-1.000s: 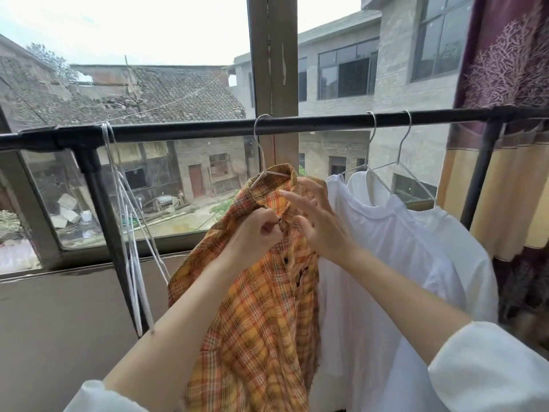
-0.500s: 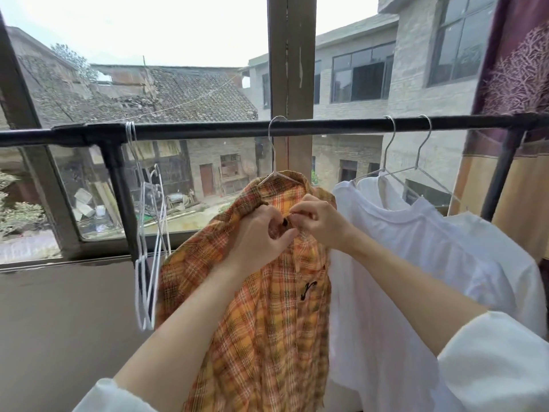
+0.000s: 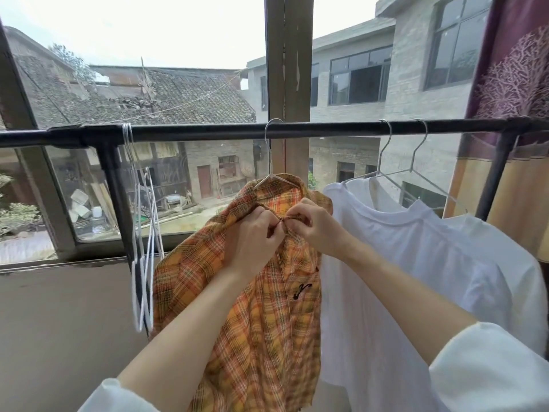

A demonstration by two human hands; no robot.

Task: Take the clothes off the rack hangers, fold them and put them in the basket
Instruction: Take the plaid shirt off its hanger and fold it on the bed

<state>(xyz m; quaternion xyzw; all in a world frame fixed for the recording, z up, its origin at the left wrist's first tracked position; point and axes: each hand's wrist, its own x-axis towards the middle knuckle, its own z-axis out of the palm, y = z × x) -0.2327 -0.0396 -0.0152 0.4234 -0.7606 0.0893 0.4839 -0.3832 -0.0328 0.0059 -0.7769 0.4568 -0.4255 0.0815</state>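
At the collar of the plaid shirt (image 3: 261, 292), which hangs on a wire hanger (image 3: 269, 162) from the rack bar (image 3: 208, 130), left hand (image 3: 252, 233) and right hand (image 3: 315, 226) pinch the top placket. Undo the button fully, keep fabric slack, then lift the shirt clear.

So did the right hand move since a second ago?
Yes. The right hand was open beside the plaid shirt's collar; it has closed in toward the left hand and now pinches the shirt's top, beneath the same hanger.
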